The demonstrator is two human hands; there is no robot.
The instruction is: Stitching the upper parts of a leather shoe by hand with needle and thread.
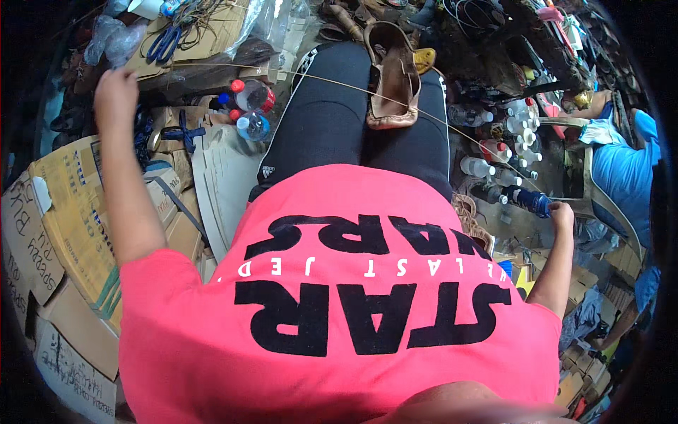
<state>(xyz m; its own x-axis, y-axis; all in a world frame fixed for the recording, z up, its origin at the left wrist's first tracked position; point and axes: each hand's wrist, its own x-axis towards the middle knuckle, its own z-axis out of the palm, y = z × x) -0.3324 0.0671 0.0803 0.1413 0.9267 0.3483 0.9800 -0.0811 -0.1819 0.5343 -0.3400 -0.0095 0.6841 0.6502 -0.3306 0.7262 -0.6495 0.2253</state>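
Observation:
A tan leather shoe (395, 92) lies on my lap between my thighs, its inside facing up. Across it runs a long thin thread (332, 80), stretched wide to both sides. At the far left my left hand (116, 97) is raised, its fingers closed on one end of the thread. My right hand (562, 214), out to the right, is pinched on the other end, close to a dark blue bottle (528, 201). A yellow rounded piece (424, 60) sits against the shoe's right side. Whether the thread passes through the shoe, I cannot tell.
Several bottles (477, 167) stand on the right, and others with red caps (252, 95) on the left. Blue-handled scissors (165, 44) rest on cardboard at the upper left. Cardboard boxes (63, 205) fill the left side. Another person in blue (621, 169) sits at the right.

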